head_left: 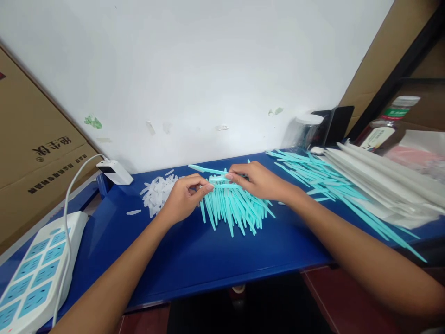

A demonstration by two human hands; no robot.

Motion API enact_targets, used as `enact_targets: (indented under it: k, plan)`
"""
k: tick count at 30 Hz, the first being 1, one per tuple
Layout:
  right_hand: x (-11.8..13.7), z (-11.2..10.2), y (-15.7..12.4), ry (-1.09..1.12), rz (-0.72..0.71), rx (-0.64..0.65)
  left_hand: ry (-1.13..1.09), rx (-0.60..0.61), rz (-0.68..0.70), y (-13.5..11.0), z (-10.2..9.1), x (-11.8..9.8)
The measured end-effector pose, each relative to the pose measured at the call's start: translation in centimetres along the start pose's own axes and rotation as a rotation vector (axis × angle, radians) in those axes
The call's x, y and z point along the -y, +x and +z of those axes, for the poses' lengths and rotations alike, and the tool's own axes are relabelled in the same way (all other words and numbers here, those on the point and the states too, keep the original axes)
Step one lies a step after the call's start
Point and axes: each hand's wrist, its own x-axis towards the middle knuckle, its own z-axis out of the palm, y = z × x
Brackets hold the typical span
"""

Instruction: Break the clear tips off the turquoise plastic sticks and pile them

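My left hand [189, 192] is closed, thumb and forefinger pinching the left end of a slim turquoise stick [225, 186] shaped like an eyebrow razor. My right hand [252, 178] is closed too. Between its thumb and fingers is another turquoise stick [207, 170], which points out to the left with a paler stretch near its tip. Whether a small cap sits in the left fingertips I cannot tell. Both hands are over a heaped fan of turquoise sticks [231, 208], partly hiding it. Left of my left hand lies a pile of small whitish translucent caps [156, 195].
More turquoise sticks [313, 174] spread over the blue table [194, 260] at right, beside stacked white sleeves [382, 181]. A lidded jar [306, 132] and a bottle [385, 123] stand behind. A power strip [38, 264], white cable, small white device [114, 171] and carton [38, 148] are left.
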Motion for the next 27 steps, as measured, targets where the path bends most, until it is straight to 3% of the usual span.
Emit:
enact_targets:
  k: [13,27]
  plan:
    - [1.1,1.5,-0.3,-0.058,-0.049,-0.025,-0.16,0.097,-0.126,-0.3,1.1,-0.3]
    - [1.7,1.2,-0.2,0.118,0.019,0.025,-0.236,0.021,-0.068,0.0,0.1,0.8]
